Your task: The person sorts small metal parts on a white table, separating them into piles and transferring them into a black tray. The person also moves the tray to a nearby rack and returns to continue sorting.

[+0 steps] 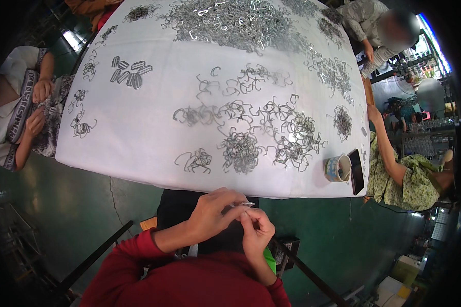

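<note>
Left hand point(215, 214) and right hand point(258, 231) pinch a small shiny metal piece point(248, 204) between fingertips, probably steadying it.
On the white cloth-covered table point(123, 146), curved grey wire hooks point(241, 151) lie near, seemingly for reach; a silver metal heap point(225, 25) lies farther.

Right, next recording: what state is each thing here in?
Left hand: fingers bent, fingertips pinching a small metal piece
Right hand: fingers curled against the left fingertips; own grip unclear
Patterned cup: upright, uncovered, contents unclear
Smartphone: lying down, visible face dark
Oval metal links: grouped loosely
Bent metal hooks: loose, in piles and scattered
White tablecloth: spread over the table
</note>
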A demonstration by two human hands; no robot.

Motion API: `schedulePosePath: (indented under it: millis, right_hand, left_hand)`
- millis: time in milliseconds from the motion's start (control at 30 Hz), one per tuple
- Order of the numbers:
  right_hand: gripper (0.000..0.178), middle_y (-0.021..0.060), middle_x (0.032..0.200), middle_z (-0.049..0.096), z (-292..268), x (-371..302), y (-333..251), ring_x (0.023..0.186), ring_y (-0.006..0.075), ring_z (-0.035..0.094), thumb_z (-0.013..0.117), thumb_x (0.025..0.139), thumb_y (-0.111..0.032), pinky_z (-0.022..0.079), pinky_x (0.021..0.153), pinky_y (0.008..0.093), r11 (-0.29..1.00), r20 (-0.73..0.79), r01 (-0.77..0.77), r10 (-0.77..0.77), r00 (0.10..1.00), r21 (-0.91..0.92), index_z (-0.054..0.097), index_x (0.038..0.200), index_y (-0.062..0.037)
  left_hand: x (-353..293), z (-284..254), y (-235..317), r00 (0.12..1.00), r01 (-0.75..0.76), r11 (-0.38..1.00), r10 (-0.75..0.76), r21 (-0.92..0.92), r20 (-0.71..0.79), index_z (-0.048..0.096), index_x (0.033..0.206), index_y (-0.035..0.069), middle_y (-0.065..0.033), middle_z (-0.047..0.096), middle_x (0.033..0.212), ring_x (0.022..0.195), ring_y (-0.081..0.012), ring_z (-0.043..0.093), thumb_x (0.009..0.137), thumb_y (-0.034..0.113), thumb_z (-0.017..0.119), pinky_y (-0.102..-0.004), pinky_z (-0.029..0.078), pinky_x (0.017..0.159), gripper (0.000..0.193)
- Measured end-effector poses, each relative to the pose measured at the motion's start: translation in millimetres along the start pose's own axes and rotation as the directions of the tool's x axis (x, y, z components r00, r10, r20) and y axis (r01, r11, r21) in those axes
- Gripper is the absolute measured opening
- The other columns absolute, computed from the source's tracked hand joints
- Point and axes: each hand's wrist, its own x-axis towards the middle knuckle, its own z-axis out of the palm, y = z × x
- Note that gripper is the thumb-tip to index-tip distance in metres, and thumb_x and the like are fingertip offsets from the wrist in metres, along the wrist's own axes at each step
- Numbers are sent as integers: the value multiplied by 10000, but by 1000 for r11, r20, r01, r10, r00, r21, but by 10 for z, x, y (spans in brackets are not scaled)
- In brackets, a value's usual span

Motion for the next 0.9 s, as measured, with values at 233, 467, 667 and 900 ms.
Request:
schedulePosePath:
  millis: [233,467,667,900]
  right_hand:
    - [133,74,828,606,-94,90,27,650,85,558,555,914,10,464,596,209,993,33,40,-36,999,-113,570,1044,28]
    - [148,64,810,627,31,1616,-1,658,129,563,614,916,-142,447,602,253,863,164,244,-190,968,-443,650,947,-1]
    - [254,113,929,703,848,3026,38,856,285,674,695,804,-332,517,730,407,544,135,95,35,990,-834,712,907,-101]
    - [285,111,917,711,1108,3288,95,877,281,677,705,792,-324,528,750,388,328,90,14,218,972,-945,710,924,-72]
  left_hand:
    - [1,43,-149,958,-270,961,274,50,-85,672,906,47,-56,683,874,764,-218,638,750,9,749,-312,522,674,179]
    - [6,-7,-219,979,-202,979,201,-23,-33,666,907,42,-62,675,875,782,-214,633,755,1,744,-311,513,698,176]
    - [-10,-4,-237,989,-142,981,146,-134,18,656,904,42,-59,660,874,815,-204,631,771,-28,716,-311,509,732,161]
    - [-31,-21,-231,985,-171,973,170,-156,-16,638,913,58,-60,631,851,783,-243,602,797,27,707,-341,505,681,138]
